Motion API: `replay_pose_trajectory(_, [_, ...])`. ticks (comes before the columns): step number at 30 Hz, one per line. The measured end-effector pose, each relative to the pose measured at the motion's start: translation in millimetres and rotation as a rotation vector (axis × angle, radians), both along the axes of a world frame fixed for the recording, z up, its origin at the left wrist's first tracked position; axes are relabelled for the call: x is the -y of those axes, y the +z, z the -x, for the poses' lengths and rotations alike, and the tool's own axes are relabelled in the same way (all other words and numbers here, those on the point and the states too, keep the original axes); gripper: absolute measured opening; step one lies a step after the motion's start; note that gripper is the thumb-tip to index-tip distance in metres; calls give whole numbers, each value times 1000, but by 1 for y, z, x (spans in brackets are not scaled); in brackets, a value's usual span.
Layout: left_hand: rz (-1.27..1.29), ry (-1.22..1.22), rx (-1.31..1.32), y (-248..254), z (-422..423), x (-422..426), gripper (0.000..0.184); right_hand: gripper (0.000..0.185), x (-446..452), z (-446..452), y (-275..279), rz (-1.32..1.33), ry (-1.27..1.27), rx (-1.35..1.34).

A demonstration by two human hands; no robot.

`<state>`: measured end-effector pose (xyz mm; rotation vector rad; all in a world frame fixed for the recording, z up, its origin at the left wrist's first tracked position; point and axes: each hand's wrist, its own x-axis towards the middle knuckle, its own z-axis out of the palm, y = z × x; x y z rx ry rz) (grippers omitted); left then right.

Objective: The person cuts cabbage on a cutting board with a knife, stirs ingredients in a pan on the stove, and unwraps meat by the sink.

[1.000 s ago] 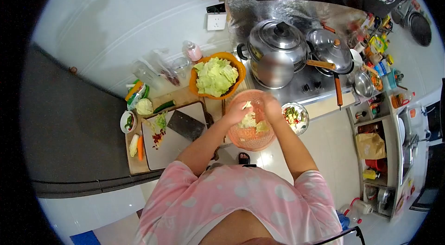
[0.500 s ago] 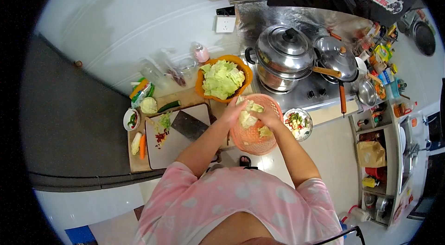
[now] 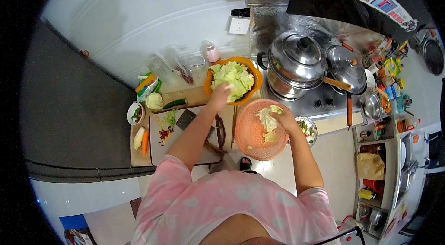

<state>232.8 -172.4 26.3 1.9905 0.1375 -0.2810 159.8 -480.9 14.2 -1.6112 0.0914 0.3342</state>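
My right hand [image 3: 286, 122] is closed on a pale cabbage leaf [image 3: 267, 119] over the pink plastic basket [image 3: 250, 138]. More cabbage shows below that leaf in the basket. My left hand [image 3: 219, 97] is at the near edge of the orange basket [image 3: 257, 78], its fingers reaching over a heap of torn cabbage leaves [image 3: 234, 74]. Those fingertips are blurred, and whether they hold a leaf cannot be made out. Left of my forearm, the cutting board [image 3: 160, 150] bears a cleaver [image 3: 187, 119], chopped greens [image 3: 170, 118] and red pepper bits [image 3: 164, 136].
A steamer pot [image 3: 296, 66] and a lidded wok [image 3: 345, 66] stand on the stove. A bowl of cut vegetables [image 3: 309, 128] sits right of the pink basket. A cucumber [image 3: 175, 103], half cabbage [image 3: 154, 101] and carrot [image 3: 145, 141] lie round the board.
My left hand has moved from the pink basket up and left to the orange basket. My right hand has shifted slightly right with its cabbage leaf. The camera view has shifted somewhat.
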Motion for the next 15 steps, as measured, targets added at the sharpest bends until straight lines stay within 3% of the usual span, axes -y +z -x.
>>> replay_pose_trajectory(4, [-236,-54,455,31,-31,-10,62,34,-13,-7,18,-136,-78,-79])
replay_pose_trajectory(7, [-414,-135,381,45,-36,-14,74,35,-31,-12,40,-143,-100,-115])
replay_pose_trajectory(10, [-505,-143,615,17,-32,-31,77,37,-60,-20,45,-239,-121,-98])
replay_pose_trajectory(13, [215,-23,46,-3,-7,-19,70,43,-86,-39,31,-230,-95,-81])
replay_pose_trajectory(15, [469,8,-161,34,25,-10,63,46,-117,-48,34,-232,-115,-102])
